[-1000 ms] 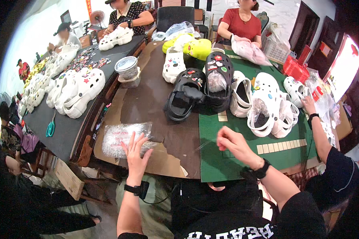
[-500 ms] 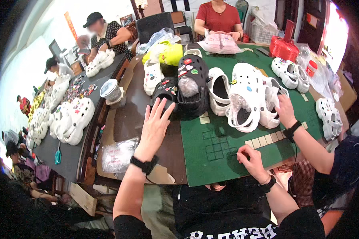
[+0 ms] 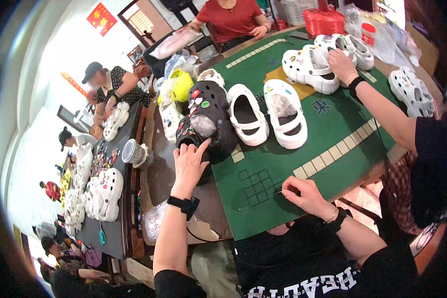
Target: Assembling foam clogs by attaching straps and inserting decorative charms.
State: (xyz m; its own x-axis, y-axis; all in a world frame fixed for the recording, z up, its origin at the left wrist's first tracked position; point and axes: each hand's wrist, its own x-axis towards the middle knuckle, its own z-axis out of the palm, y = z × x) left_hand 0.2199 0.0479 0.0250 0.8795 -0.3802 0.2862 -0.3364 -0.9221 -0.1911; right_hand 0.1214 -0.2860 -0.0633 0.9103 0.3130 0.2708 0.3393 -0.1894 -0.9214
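One white wall [image 3: 54, 74] rises beyond the green mat [image 3: 278, 164]; left hand [image 3: 187, 166] touches black shoe [image 3: 187, 130], grip unclear; right hand [image 3: 305, 193] pinches strand [image 3: 280, 192].

Clogs [image 3: 290, 130] stand on the mat [image 3: 248, 218], scissors [image 3: 102, 236] leftward.

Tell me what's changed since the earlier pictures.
The left hand moved from the clear packet forward to the black clogs. A co-worker's hand moved white clogs farther across the green mat. The right hand still pinches a thin strand; the packet stayed on the table.
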